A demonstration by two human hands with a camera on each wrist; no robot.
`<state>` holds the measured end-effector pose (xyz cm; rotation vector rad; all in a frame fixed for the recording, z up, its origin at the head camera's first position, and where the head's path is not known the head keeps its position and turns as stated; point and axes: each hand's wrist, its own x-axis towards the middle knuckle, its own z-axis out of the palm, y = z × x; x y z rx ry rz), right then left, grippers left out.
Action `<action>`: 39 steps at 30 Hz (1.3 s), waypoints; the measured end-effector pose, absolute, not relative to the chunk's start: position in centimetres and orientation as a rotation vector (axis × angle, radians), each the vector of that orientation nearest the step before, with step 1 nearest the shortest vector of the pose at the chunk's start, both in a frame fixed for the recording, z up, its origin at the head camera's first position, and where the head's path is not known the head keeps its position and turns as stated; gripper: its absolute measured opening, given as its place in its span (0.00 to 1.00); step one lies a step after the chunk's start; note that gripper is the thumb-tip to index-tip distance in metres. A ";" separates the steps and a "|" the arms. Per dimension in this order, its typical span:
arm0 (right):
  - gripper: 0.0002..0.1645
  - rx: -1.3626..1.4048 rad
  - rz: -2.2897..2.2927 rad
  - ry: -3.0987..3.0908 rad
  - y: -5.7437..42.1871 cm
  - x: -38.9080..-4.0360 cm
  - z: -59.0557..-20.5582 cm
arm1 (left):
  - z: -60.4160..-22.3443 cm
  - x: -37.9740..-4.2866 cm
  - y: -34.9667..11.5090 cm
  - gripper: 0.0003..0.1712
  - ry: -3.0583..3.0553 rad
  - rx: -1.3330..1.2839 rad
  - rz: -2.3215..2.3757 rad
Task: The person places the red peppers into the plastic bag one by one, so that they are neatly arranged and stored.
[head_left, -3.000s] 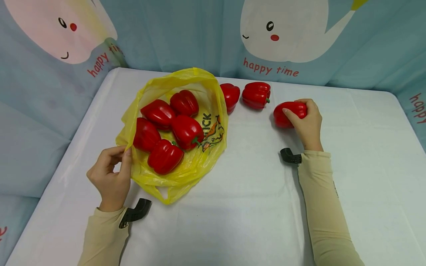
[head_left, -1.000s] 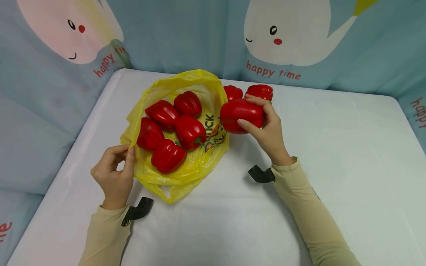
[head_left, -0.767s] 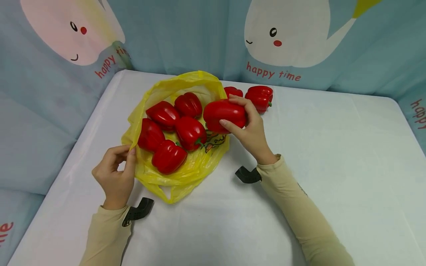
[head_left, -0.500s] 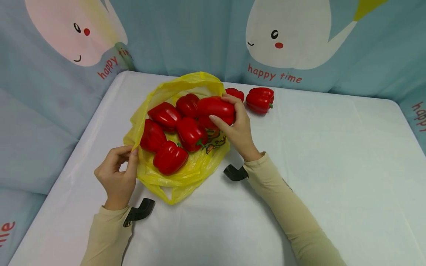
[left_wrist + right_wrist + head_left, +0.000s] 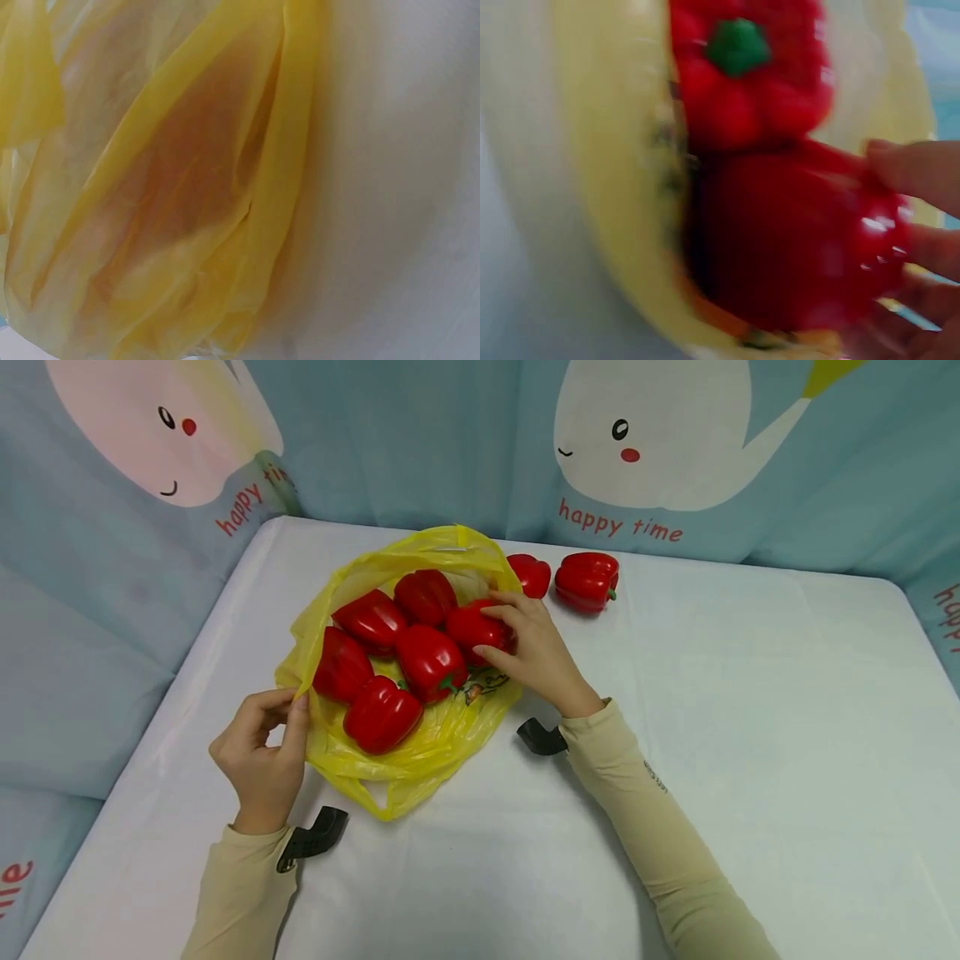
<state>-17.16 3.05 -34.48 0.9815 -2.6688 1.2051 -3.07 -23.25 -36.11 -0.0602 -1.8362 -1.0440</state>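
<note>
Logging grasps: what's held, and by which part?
Left grip: yellow plastic bag, by its left rim. Right grip: at the bag's rightmost glossy red bell pepper; hold unclear.

Table (image 5: 750,735), one, with white, lightly creased covering; far corners rounded. Directly on it: one yellow plastic bag (image 5: 420,768), left of centre, mouth open, loop handle (image 5: 389,800) toward the near side; one red bell pepper (image 5: 587,583), on its side near the far edge, green stem (image 5: 612,595) to the right; one second red pepper (image 5: 531,576), between these two, partly hidden by the bag.
</note>
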 end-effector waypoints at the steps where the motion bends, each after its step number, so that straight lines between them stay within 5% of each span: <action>1: 0.29 0.980 1.192 -2.689 3.3 -17.2 -34.2 | -36.1 -3.1 -23.2 0.16 -1.833 -0.059 -1.044; 18: 0.32 0.615 1.276 -2.886 2.9 -16.7 -34.3 | -36.2 -3.1 -23.4 0.15 -1.841 -0.058 -1.041; 39: 0.42 0.801 1.133 -2.943 3.0 -16.8 -34.9 | -36.0 -3.1 -23.1 0.14 -1.837 -0.042 -1.049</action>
